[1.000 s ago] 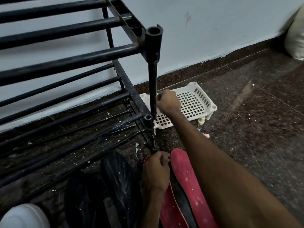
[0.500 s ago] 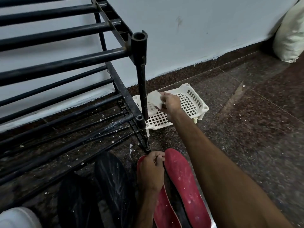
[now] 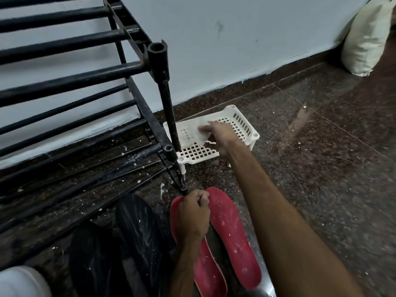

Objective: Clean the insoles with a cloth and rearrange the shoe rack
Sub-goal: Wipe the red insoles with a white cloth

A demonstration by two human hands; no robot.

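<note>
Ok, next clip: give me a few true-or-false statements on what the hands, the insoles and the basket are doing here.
1. The left hand grips the far end of a red insole. True.
2. The right hand holds a white cloth over the white plastic basket. True.
3. The basket stands on a shelf of the shoe rack. False: it stands on the floor, beside the rack's corner post.
4. The second insole is blue. False: it is red too, and lies to the right of the gripped one.
</note>
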